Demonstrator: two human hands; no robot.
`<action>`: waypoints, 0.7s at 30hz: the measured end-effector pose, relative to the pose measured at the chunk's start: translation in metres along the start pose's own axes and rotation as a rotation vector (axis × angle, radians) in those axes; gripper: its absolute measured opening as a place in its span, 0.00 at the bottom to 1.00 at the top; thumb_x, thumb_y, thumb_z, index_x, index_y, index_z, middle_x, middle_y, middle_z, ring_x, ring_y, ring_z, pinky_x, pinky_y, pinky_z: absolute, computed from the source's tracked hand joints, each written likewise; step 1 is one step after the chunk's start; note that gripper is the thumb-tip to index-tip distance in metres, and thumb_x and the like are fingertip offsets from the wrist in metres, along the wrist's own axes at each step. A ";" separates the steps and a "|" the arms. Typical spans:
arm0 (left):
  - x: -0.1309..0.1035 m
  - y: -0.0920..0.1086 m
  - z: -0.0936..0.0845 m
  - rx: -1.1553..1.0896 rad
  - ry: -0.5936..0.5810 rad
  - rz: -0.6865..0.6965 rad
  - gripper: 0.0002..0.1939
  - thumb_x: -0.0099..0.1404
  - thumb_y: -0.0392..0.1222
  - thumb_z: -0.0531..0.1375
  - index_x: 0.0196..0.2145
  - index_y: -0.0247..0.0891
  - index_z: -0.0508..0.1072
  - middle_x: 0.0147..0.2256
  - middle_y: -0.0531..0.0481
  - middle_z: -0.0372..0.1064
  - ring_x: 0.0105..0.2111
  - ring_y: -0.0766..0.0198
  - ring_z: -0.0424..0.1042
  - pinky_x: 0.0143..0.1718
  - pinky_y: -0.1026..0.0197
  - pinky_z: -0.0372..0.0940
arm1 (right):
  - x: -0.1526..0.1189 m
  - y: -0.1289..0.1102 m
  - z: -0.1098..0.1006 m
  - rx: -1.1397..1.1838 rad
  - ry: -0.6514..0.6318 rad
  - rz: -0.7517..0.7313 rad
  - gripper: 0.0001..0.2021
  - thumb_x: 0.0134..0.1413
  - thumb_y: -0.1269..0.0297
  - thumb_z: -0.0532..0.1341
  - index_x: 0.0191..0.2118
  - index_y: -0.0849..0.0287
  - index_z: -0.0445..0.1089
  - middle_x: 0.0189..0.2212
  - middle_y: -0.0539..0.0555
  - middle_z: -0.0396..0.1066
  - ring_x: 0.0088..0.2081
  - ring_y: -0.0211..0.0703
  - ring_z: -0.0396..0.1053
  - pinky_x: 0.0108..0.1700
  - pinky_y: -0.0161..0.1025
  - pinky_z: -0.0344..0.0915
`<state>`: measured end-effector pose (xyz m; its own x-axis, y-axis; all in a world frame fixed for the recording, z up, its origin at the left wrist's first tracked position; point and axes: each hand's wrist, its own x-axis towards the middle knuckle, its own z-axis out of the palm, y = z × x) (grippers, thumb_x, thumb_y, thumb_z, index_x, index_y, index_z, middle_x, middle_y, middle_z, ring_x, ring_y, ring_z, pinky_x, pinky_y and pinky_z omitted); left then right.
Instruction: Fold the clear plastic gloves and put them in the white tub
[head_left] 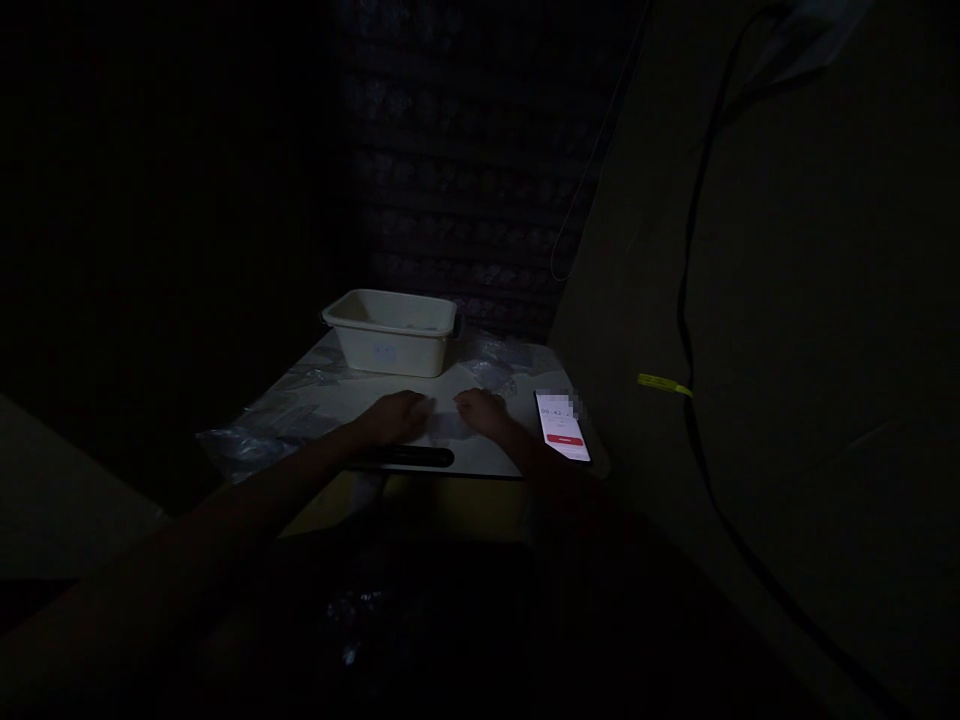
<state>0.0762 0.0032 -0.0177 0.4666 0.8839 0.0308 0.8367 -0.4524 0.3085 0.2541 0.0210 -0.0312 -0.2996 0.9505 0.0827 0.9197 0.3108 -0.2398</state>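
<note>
Both my hands are over the white tabletop (487, 455), close to its near edge. My left hand (396, 416) is closed, thumb toward the middle, at the left end of a small clear plastic bag (448, 426). My right hand (484, 412) is curled at the bag's other end, fingers pressed together. The bag lies low between them, its details lost in the dim light. Beyond my left hand stands a white plastic tub (390, 352) with a small label on its front; a little of something pale shows inside.
Clear plastic bags (491, 370) lie right of the tub, and more crumpled plastic (247, 450) hangs over the left edge. A lit phone (561, 425) rests at the right. A dark cable (686, 300) with a yellow tag (660, 383) runs down the right wall.
</note>
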 end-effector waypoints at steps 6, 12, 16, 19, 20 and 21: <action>0.009 -0.010 -0.003 -0.082 0.149 -0.130 0.17 0.51 0.43 0.49 0.38 0.35 0.67 0.39 0.44 0.65 0.40 0.57 0.62 0.40 0.62 0.54 | 0.012 -0.005 -0.001 -0.072 -0.055 0.077 0.11 0.41 0.66 0.52 0.32 0.57 0.68 0.37 0.59 0.66 0.40 0.51 0.61 0.36 0.46 0.56; 0.016 -0.010 0.003 -0.408 0.225 -0.145 0.11 0.44 0.40 0.56 0.28 0.36 0.69 0.32 0.47 0.68 0.35 0.59 0.65 0.37 0.63 0.56 | 0.015 -0.008 -0.003 0.129 -0.066 0.007 0.10 0.41 0.69 0.50 0.26 0.60 0.68 0.30 0.56 0.69 0.34 0.46 0.64 0.35 0.42 0.57; 0.017 -0.009 0.005 -0.801 0.210 -0.249 0.13 0.38 0.37 0.59 0.27 0.34 0.68 0.23 0.51 0.67 0.25 0.65 0.65 0.28 0.65 0.58 | 0.018 -0.011 -0.005 0.423 -0.014 -0.057 0.08 0.40 0.71 0.51 0.25 0.62 0.67 0.26 0.53 0.68 0.29 0.37 0.64 0.31 0.34 0.58; 0.016 -0.007 0.002 -0.883 0.176 -0.278 0.10 0.36 0.34 0.60 0.22 0.33 0.68 0.18 0.54 0.64 0.20 0.68 0.63 0.25 0.66 0.57 | 0.017 -0.013 -0.005 0.576 -0.026 -0.099 0.08 0.38 0.71 0.54 0.28 0.63 0.67 0.23 0.51 0.66 0.26 0.35 0.63 0.27 0.31 0.57; 0.016 -0.007 0.002 -0.869 0.173 -0.273 0.08 0.36 0.33 0.59 0.21 0.33 0.68 0.17 0.55 0.64 0.20 0.69 0.62 0.25 0.66 0.57 | 0.016 -0.013 -0.006 0.589 -0.047 -0.107 0.09 0.37 0.72 0.55 0.30 0.63 0.67 0.22 0.51 0.66 0.25 0.35 0.62 0.27 0.31 0.57; 0.016 -0.006 0.001 -0.843 0.179 -0.260 0.07 0.37 0.32 0.59 0.20 0.33 0.68 0.17 0.55 0.63 0.20 0.69 0.62 0.25 0.66 0.56 | 0.015 -0.013 -0.006 0.574 -0.074 -0.111 0.10 0.36 0.72 0.56 0.30 0.63 0.67 0.22 0.50 0.66 0.25 0.35 0.62 0.26 0.31 0.57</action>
<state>0.0792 0.0203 -0.0197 0.1813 0.9834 -0.0117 0.3887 -0.0608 0.9194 0.2392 0.0314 -0.0206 -0.4219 0.9036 0.0743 0.6034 0.3410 -0.7208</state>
